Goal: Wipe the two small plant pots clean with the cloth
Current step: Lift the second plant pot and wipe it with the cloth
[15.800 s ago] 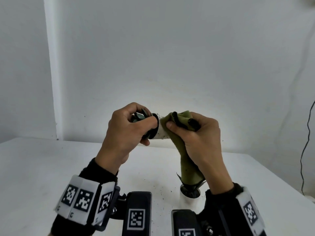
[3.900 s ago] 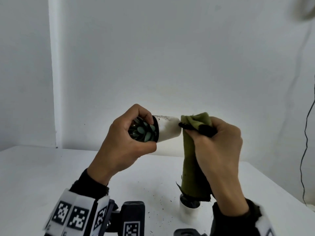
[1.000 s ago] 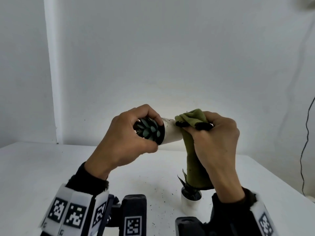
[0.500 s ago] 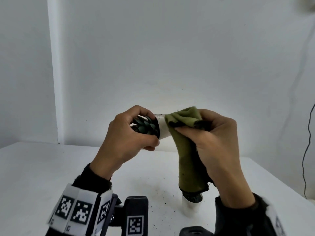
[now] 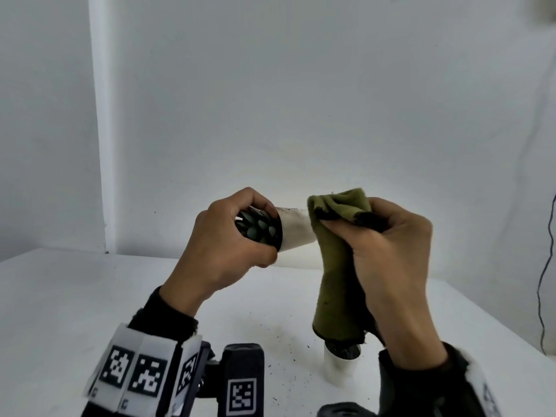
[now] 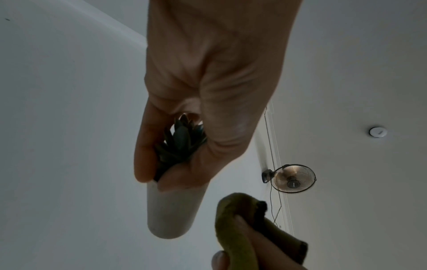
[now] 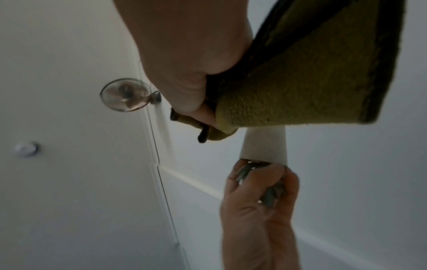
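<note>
My left hand grips a small white pot by its rim, tipped on its side above the table, with its green succulent facing me. Dark smudges mark the pot's top edge. My right hand holds a bunched olive-green cloth against the pot's base end; the cloth's tail hangs down. The left wrist view shows the pot pointing away and the cloth beside its base. A second white pot stands on the table under the hanging cloth, its plant hidden by it.
The white table carries scattered specks of dark soil in front of me. A white wall stands close behind. A black cable hangs at the right. A wall fan shows in the wrist views.
Over the last second the cloth slid along the pot toward its rim and back out to the base end. My left hand keeps holding the pot at its rim.
</note>
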Motion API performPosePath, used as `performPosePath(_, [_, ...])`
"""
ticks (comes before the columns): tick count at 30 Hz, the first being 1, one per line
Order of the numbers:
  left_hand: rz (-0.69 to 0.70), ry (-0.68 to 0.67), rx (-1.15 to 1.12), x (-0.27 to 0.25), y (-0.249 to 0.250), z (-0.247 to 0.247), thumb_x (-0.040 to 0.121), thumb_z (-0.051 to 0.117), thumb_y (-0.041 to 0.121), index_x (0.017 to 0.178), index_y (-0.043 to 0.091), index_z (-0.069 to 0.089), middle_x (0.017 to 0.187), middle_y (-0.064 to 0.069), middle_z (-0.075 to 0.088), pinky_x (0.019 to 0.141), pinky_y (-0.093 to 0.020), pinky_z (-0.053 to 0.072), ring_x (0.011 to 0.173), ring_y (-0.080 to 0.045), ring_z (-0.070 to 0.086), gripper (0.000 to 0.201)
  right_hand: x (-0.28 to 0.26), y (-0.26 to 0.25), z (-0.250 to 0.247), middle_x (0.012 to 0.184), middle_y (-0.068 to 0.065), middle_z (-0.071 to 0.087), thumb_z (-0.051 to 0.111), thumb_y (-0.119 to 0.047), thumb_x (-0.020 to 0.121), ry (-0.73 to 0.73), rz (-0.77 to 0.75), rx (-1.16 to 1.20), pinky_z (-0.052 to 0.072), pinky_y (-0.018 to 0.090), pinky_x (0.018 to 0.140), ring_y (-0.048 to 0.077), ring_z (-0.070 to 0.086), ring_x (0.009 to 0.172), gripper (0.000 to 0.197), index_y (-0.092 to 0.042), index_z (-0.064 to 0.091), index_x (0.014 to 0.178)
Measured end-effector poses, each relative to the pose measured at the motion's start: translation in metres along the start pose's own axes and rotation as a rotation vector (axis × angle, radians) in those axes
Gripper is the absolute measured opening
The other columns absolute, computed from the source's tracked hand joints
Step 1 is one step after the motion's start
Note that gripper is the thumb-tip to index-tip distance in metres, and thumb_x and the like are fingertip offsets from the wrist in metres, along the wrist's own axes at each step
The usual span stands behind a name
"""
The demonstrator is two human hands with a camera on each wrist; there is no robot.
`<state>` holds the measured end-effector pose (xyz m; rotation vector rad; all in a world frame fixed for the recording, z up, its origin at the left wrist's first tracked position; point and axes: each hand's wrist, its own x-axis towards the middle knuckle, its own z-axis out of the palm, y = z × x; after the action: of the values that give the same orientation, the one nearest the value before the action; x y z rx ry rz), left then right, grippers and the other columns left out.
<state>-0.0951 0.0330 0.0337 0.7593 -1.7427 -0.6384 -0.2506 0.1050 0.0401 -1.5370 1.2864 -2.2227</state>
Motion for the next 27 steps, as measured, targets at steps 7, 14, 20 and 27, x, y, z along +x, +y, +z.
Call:
performPosePath(7, [0.072,-0.043,0.034,-0.003,0.003,0.002,0.051,0.081,-0.003,0.08,0.03,0.064,0.075,0.01,0.067,0.056,-0.029,0.057,0.066,-0.015,0.066,0.047,-0.009,-0.006,0.008,0.068,-0.006,0.07,0.08,-0.007,0.071,-0.18,-0.099,-0.119,0.052,0.023,0.057,0.008,0.065,0.064,0.017,-0.024,0.075,0.073])
performPosePath(14, [0.121,-0.125,0.174,-0.005,0.004,-0.009,0.057,0.076,-0.006,0.078,0.037,0.061,0.073,0.018,0.062,0.048,-0.019,0.048,0.065,-0.006,0.057,0.05,-0.014,0.005,0.019,0.072,0.001,0.066,0.074,-0.009,0.076,-0.086,-0.227,-0.275,0.044,0.019,0.057,0.012,0.057,0.07,0.008,-0.016,0.075,0.075])
performPosePath(20, [0.08,-0.104,0.062,-0.002,0.002,-0.011,0.05,0.078,-0.005,0.075,0.034,0.064,0.068,0.015,0.063,0.048,-0.019,0.043,0.058,-0.005,0.055,0.049,0.001,0.006,0.004,0.064,-0.003,0.071,0.079,-0.002,0.066,0.064,0.033,0.062,0.052,0.024,0.064,0.012,0.066,0.064,0.017,-0.018,0.075,0.07])
performPosePath(27, [0.038,0.068,-0.056,0.001,-0.002,-0.009,0.04,0.072,0.01,0.078,0.033,0.063,0.074,0.018,0.062,0.056,-0.033,0.057,0.067,-0.015,0.063,0.046,0.005,-0.007,-0.013,0.07,0.01,0.071,0.081,-0.001,0.065,0.061,0.037,0.153,0.058,0.034,0.071,0.026,0.071,0.073,0.017,-0.017,0.076,0.068])
